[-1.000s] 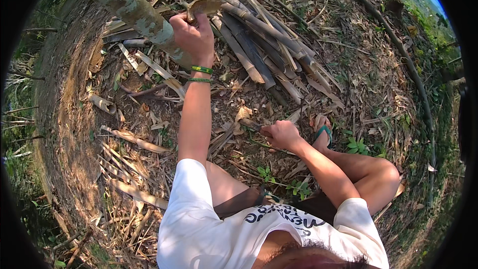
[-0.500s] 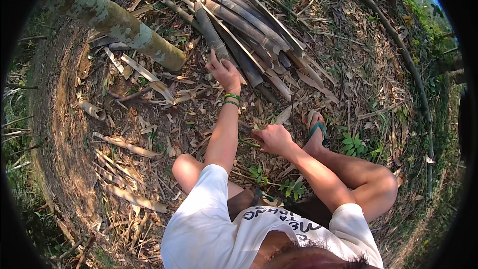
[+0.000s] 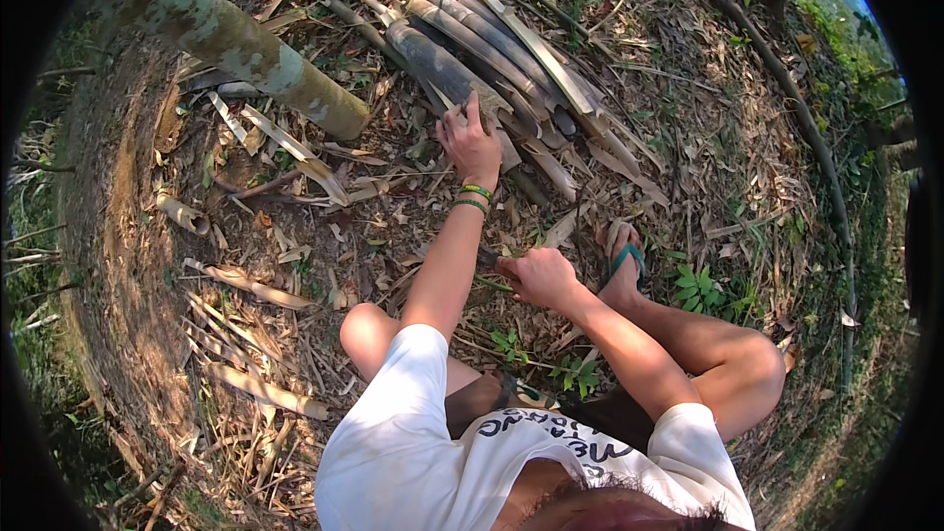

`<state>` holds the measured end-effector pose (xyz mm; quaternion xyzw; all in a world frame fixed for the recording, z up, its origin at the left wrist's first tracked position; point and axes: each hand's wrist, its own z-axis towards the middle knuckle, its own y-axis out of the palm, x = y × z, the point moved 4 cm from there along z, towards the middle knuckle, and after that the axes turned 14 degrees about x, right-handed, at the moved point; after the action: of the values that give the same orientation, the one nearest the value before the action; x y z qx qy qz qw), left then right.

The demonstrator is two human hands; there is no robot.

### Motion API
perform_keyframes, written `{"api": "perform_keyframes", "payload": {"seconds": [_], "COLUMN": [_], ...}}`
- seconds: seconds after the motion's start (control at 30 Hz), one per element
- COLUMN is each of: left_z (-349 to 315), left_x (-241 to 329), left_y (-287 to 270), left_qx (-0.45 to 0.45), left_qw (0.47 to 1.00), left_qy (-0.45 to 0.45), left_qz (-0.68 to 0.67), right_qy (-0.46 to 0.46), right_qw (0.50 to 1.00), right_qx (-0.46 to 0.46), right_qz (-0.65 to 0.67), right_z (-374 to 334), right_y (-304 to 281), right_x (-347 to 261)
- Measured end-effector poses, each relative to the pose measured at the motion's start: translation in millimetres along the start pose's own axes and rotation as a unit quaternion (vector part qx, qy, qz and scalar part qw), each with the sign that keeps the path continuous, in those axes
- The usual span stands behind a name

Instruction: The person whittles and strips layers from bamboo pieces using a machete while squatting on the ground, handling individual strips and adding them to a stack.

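Grey and tan bamboo (image 3: 438,61), pale-blotched trunk (image 3: 246,51), green wristbands (image 3: 476,190), teal sandal (image 3: 636,255), white shirt (image 3: 393,442)

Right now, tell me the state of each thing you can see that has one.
Left hand: fingers partly spread, at the bamboo pile; grip unclear.
Right hand: closed around a dark tool.
Dark tool: held, mostly hidden.
Bamboo pile: cut pieces, loosely stacked.
Short bamboo tube: lying down, open-ended.
Trunk: mottled with pale patches.
Green sandal: worn.
Green wristbands: worn.
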<state>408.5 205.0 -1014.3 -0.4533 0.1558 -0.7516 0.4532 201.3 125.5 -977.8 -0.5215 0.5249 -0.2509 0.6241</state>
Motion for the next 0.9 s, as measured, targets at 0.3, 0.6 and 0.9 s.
{"api": "perform_keyframes", "payload": {"seconds": [0.3, 0.6, 0.9], "left_z": [-49.4, -34.9, -38.7], "left_x": [-29.4, -84.5, -57.6], "left_y": [39.4, 37.6, 60.7], "left_qx": [-0.266, -0.170, -0.253], "left_qw": [0.963, 0.901, 0.779], "left_qy": [-0.026, -0.384, -0.531], "left_qz": [0.015, -0.111, -0.218], "right_qy": [0.002, 0.010, 0.014], "right_qw": [1.000, 0.999, 0.999], "right_qx": [-0.004, -0.001, 0.007], "right_qz": [0.007, 0.033, 0.030], "right_z": [2.4, 6.6, 2.7], "right_y": [0.5, -0.4, 10.6], "right_x": [0.9, -2.5, 0.8]}}
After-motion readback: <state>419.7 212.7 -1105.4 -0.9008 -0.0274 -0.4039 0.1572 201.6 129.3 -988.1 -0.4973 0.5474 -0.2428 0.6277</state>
